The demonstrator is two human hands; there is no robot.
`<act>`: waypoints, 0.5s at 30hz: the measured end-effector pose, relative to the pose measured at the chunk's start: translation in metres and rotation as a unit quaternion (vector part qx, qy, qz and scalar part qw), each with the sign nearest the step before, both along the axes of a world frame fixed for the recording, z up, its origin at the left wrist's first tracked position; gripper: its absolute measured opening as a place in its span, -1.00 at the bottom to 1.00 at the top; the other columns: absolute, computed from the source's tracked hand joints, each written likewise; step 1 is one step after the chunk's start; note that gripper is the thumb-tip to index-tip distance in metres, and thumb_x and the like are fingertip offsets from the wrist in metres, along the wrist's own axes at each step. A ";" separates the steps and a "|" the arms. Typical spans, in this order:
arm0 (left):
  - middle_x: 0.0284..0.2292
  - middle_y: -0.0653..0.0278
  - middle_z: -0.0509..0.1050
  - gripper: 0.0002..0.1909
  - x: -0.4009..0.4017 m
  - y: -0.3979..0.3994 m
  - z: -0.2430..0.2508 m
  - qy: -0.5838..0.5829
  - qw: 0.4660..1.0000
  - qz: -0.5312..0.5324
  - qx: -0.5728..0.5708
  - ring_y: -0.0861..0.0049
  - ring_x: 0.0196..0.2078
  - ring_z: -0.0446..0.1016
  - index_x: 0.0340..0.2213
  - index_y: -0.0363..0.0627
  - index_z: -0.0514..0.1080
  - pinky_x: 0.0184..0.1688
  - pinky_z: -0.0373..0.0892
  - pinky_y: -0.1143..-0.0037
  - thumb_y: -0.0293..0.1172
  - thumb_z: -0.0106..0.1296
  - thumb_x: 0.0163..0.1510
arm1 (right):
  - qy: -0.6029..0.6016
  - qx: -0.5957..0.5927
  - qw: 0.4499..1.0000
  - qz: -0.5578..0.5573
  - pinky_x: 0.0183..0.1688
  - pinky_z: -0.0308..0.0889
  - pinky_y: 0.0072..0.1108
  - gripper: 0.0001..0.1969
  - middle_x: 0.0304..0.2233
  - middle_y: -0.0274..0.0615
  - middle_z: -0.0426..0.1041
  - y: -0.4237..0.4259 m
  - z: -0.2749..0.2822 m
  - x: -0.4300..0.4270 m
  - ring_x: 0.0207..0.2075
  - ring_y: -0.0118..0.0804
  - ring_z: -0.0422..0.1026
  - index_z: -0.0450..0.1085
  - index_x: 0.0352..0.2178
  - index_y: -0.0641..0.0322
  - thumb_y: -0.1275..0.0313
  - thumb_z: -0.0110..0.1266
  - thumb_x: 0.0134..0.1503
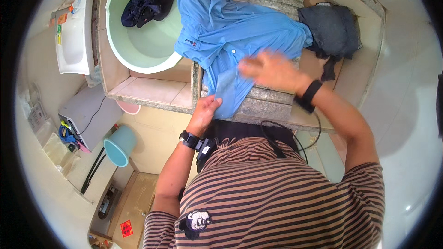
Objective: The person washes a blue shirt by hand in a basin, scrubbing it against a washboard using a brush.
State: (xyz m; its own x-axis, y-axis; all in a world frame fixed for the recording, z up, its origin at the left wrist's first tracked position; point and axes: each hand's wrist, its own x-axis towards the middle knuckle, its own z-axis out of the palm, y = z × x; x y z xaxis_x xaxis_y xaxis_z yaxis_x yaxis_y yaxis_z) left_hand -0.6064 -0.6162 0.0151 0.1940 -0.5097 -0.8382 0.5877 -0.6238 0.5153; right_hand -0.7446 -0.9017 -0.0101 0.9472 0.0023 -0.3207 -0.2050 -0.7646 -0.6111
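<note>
A wet light-blue shirt (242, 36) with a button and a small chest emblem lies spread over a ribbed stone washboard (270, 105). At the shirt's near end, my left hand (203, 113) pinches the edge of a flat blue strip of cloth between thumb and fingers. Over the shirt's middle is my right hand (277, 71), blurred by motion; whether its fingers grip cloth cannot be made out. Part of the shirt drapes against the rim of a pale green basin (152, 66). A dark garment (148, 3) sits in water inside that basin.
Dark grey folded cloth (330, 29) lies right of the washboard. The basin stands over a tiled sink compartment (152, 93). To the left are a white washbasin (74, 53), a grey cabinet-like box (88, 117) and a teal bucket (121, 145). A black cable (319, 135) hangs by my waist.
</note>
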 end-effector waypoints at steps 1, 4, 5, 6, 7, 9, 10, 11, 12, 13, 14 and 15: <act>-0.25 0.33 0.58 -0.70 0.001 -0.009 0.004 0.000 1.000 -0.007 0.000 0.69 -0.25 0.48 -0.11 -0.36 0.52 -0.12 0.40 0.57 -0.35 -0.02 0.31 | -0.095 -0.083 0.992 0.019 -0.14 0.44 -0.18 -0.49 -0.09 0.13 0.44 -0.038 -0.008 0.002 -0.21 0.13 0.45 0.23 0.23 -0.06 0.13 0.01 0.29; -0.26 0.33 0.59 -0.70 0.003 -0.009 0.002 -0.003 1.000 -0.029 0.002 0.69 -0.26 0.49 -0.12 -0.36 0.52 -0.13 0.41 0.57 -0.35 -0.02 0.31 | -0.066 -0.179 0.972 -0.140 -0.14 0.45 -0.18 -0.49 -0.15 0.09 0.43 -0.094 -0.040 0.009 -0.20 0.14 0.46 0.20 0.24 -0.20 0.17 0.03 0.27; -0.26 0.33 0.59 -0.71 0.005 -0.004 -0.003 -0.007 0.999 -0.033 0.003 0.68 -0.27 0.49 -0.11 -0.36 0.52 -0.13 0.41 0.57 -0.36 -0.02 0.31 | -0.064 -0.209 0.967 -0.134 -0.14 0.45 -0.22 -0.47 -0.17 0.07 0.41 -0.094 -0.037 0.016 -0.18 0.11 0.45 0.21 0.25 -0.28 0.19 0.06 0.25; -0.25 0.32 0.59 -0.70 0.004 -0.006 0.001 0.016 1.000 -0.013 0.007 0.68 -0.26 0.49 -0.09 -0.37 0.52 -0.12 0.41 0.56 -0.38 -0.03 0.31 | -0.066 -0.192 0.972 -0.118 -0.15 0.45 -0.23 -0.46 -0.19 0.05 0.40 -0.080 -0.033 0.017 -0.18 0.09 0.45 0.23 0.24 -0.32 0.20 0.08 0.23; -0.25 0.32 0.59 -0.70 0.004 -0.010 0.005 0.016 1.000 -0.011 0.007 0.68 -0.26 0.49 -0.09 -0.37 0.52 -0.12 0.41 0.56 -0.38 -0.03 0.31 | -0.070 -0.174 0.977 -0.103 -0.16 0.45 -0.25 -0.45 -0.21 0.03 0.39 -0.065 -0.028 0.020 -0.18 0.07 0.45 0.24 0.24 -0.37 0.21 0.11 0.21; -0.24 0.30 0.59 -0.71 0.001 -0.011 0.010 0.010 1.000 0.008 0.021 0.68 -0.27 0.49 -0.09 -0.38 0.52 -0.12 0.41 0.56 -0.38 -0.03 0.32 | -0.110 -0.023 0.994 -0.011 -0.19 0.44 -0.24 -0.45 -0.24 0.00 0.40 0.003 0.006 0.009 -0.21 0.06 0.46 0.28 0.21 -0.35 0.21 0.16 0.18; -0.24 0.30 0.59 -0.71 -0.001 -0.010 0.011 0.014 1.000 0.006 0.023 0.68 -0.27 0.49 -0.09 -0.38 0.52 -0.12 0.41 0.56 -0.38 -0.03 0.32 | -0.132 0.063 0.988 0.051 -0.21 0.44 -0.23 -0.46 -0.25 -0.01 0.41 0.023 0.021 0.002 -0.21 0.05 0.46 0.30 0.19 -0.34 0.20 0.18 0.16; -0.23 0.29 0.59 -0.70 0.000 -0.010 0.011 0.014 1.000 0.000 0.023 0.67 -0.27 0.49 -0.09 -0.37 0.52 -0.12 0.41 0.55 -0.38 -0.04 0.32 | -0.131 0.063 0.988 0.049 -0.21 0.44 -0.23 -0.46 -0.25 -0.01 0.41 0.020 0.018 0.000 -0.21 0.05 0.46 0.30 0.19 -0.34 0.20 0.18 0.16; -0.22 0.28 0.59 -0.70 0.002 -0.009 0.011 0.013 1.000 -0.004 0.025 0.67 -0.27 0.50 -0.08 -0.37 0.51 -0.12 0.41 0.55 -0.38 -0.04 0.32 | -0.136 0.034 0.989 0.038 -0.20 0.44 -0.23 -0.45 -0.25 0.00 0.41 0.012 0.010 -0.004 -0.21 0.05 0.47 0.30 0.19 -0.33 0.19 0.19 0.15; -0.22 0.28 0.59 -0.70 0.001 -0.010 0.012 0.012 1.000 -0.003 0.027 0.67 -0.27 0.50 -0.08 -0.37 0.51 -0.12 0.41 0.55 -0.38 -0.04 0.32 | -0.142 0.005 0.989 0.028 -0.20 0.44 -0.23 -0.44 -0.24 0.00 0.41 0.000 0.000 -0.007 -0.20 0.04 0.47 0.30 0.19 -0.32 0.18 0.21 0.13; -0.24 0.30 0.59 -0.70 0.003 -0.013 0.010 -0.005 1.000 -0.016 0.019 0.68 -0.27 0.50 -0.07 -0.38 0.51 -0.13 0.42 0.54 -0.38 -0.04 0.32 | -0.077 -0.036 0.995 -0.047 -0.19 0.45 -0.20 -0.47 -0.16 0.04 0.42 -0.031 -0.007 0.000 -0.16 0.05 0.47 0.30 0.20 -0.34 0.13 0.15 0.18; -0.27 0.32 0.59 -0.70 0.002 -0.016 0.013 -0.015 0.999 -0.033 0.013 0.69 -0.26 0.50 -0.07 -0.38 0.50 -0.14 0.42 0.53 -0.38 -0.04 0.33 | -0.004 -0.075 0.990 -0.120 -0.17 0.46 -0.16 -0.50 -0.09 0.09 0.42 -0.062 -0.017 0.006 -0.11 0.05 0.46 0.30 0.20 -0.36 0.09 0.09 0.22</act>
State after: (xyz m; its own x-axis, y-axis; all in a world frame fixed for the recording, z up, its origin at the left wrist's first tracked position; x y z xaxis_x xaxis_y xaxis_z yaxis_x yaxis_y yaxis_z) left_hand -0.6042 -0.6321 0.0279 0.1858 -0.4998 -0.8460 0.5294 -0.6744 0.5147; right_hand -0.7386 -0.9641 -0.0275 0.9169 -0.2707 -0.2933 -0.3881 -0.7761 -0.4969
